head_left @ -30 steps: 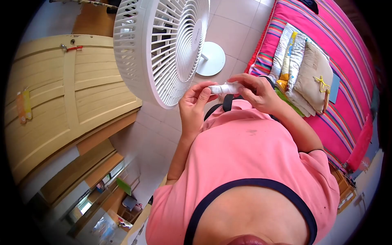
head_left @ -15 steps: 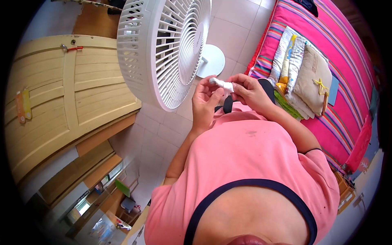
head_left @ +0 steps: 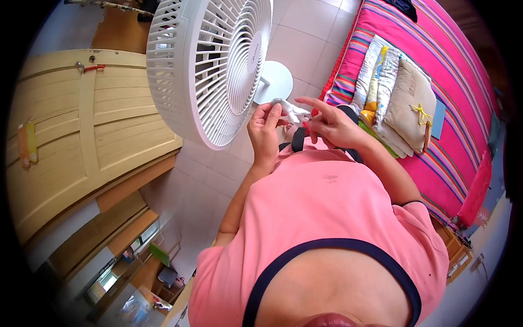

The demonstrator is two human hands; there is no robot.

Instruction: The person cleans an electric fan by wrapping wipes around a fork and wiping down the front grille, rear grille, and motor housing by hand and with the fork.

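- My left hand point(head_left: 263, 136) is nearly closed, thumb and fingertips pinching one end of a crumpled white bundle point(head_left: 295, 113).
- The bundle sits between my two hands, above my lap.
- My right hand point(head_left: 340, 131) is half open at its other end, index finger stretched out; I can't tell whether it grips anything.
- Small red bits point(head_left: 314, 112) show at those fingers, too small to make out.
- A white fan point(head_left: 253, 52) stands near my left hand.
- Folded cloths point(head_left: 388, 76) lie on striped pink bedding point(head_left: 452, 71) to my right.
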